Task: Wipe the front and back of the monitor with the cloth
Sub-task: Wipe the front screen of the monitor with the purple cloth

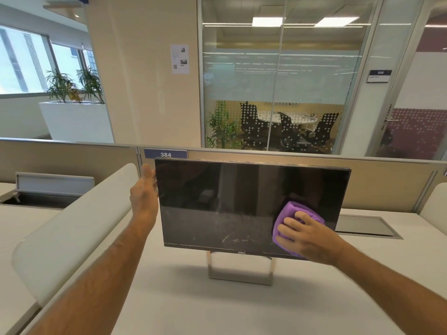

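The right hand point(307, 234) pressed a bunched purple cloth point(296, 217) against the lower right part of the dark screen, its fingers curled over the fabric, while the left hand point(144, 192) held the monitor's left edge with the thumb up along the bezel and the fingers hidden behind the panel. The monitor point(229, 201) stood on its silver stand point(240, 274) on the white tabletop point(181, 305), smears showing across the lower screen. Behind it ran a beige partition point(387, 187) bearing a blue tag point(165, 154) marked 384.
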`<state>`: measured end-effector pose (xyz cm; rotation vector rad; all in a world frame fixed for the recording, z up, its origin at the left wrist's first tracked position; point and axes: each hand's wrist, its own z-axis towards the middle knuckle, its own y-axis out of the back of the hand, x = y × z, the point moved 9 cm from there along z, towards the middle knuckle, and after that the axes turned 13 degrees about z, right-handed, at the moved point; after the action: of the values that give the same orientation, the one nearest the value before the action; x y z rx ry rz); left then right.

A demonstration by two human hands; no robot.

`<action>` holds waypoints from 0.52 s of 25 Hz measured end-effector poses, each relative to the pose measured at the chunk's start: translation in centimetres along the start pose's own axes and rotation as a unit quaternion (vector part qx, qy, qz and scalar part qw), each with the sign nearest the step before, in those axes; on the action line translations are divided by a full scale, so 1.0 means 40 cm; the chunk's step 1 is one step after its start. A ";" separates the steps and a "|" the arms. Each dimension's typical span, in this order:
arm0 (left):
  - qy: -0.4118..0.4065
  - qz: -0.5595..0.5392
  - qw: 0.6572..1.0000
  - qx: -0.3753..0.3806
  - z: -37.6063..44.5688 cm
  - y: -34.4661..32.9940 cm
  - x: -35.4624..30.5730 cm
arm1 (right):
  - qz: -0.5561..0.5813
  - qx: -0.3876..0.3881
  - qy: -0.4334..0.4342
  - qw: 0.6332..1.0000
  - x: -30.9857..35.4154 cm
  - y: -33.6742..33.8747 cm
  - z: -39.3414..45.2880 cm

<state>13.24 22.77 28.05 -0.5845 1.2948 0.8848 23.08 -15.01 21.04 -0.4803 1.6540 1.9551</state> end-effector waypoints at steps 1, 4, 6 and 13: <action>0.001 -0.002 1.000 0.002 0.001 -0.001 0.000 | 0.006 -0.029 -0.043 0.999 -0.033 0.018 0.010; 0.002 -0.002 1.000 0.008 0.001 -0.003 0.000 | 0.028 -0.099 -0.133 0.986 -0.083 0.050 0.023; -0.001 -0.005 1.000 0.011 -0.004 -0.003 -0.006 | 0.009 -0.029 -0.024 0.999 -0.009 0.005 0.029; -0.002 0.008 1.000 0.010 -0.005 -0.002 -0.005 | 0.021 -0.098 -0.112 0.989 -0.067 0.059 0.061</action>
<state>13.20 22.52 28.19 -0.5573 1.3047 0.8846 23.97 -13.34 24.94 -0.2866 1.3512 2.1285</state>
